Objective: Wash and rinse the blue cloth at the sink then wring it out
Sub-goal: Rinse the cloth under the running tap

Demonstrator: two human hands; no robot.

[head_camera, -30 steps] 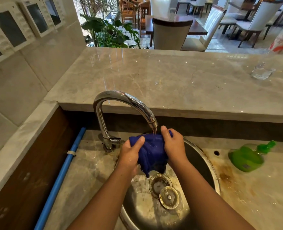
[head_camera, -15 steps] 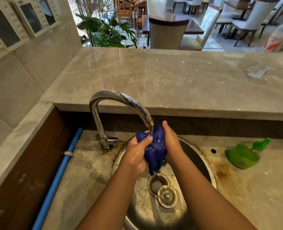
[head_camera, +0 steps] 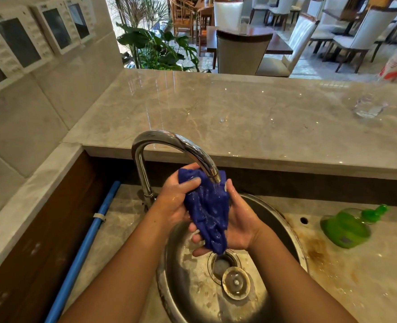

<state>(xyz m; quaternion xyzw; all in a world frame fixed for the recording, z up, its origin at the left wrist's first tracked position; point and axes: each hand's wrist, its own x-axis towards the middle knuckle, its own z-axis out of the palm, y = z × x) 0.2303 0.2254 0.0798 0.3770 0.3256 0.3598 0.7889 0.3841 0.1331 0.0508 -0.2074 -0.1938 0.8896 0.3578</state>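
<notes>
Cloth [head_camera: 206, 210]: deep blue, wet sheen. Faucet [head_camera: 169, 139]: polished silver. Sink [head_camera: 185, 292]: dull steel grey. Counter [head_camera: 239, 117]: pale grey-beige marble, faint veining. Stain [head_camera: 316, 254] right of sink: rusty brown. Bottle [head_camera: 344, 227]: bright green. Pipe [head_camera: 83, 248]: light blue. Wall panels [head_camera: 18, 40]: white frames, dark screens. Plant [head_camera: 155, 47]: green.

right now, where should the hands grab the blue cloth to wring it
Probably the two ends. The cloth hangs as a long bunch from the tap toward the drain. The left hand grips the top from the left; the right hand could slide down to the lower tail from the right.
</notes>
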